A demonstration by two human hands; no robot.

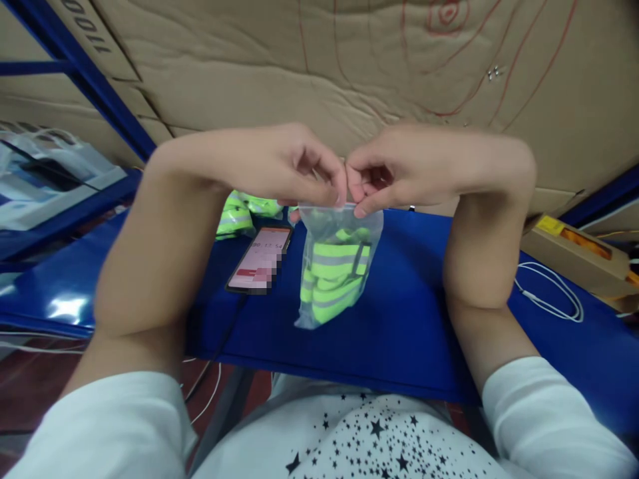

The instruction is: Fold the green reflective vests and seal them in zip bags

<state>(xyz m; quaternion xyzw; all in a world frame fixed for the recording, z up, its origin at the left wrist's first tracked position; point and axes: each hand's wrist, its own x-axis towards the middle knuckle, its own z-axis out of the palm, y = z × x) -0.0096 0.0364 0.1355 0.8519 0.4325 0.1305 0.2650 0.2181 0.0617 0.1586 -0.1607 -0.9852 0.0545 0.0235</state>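
A clear zip bag hangs upright from my fingers in the middle of the head view. Inside it is a folded neon yellow-green strap with grey reflective stripes and a dark buckle or slider. My left hand pinches the bag's top edge near its middle. Just beside it, my right hand pinches the same edge, thumb on the front. The two hands' fingertips nearly meet. Behind my left forearm lie more bagged neon straps, partly hidden.
On the blue table, a phone with a timer on its screen lies left of the bag, a black cable near it. At right are a white cable and an open cardboard box. Cardboard stands behind.
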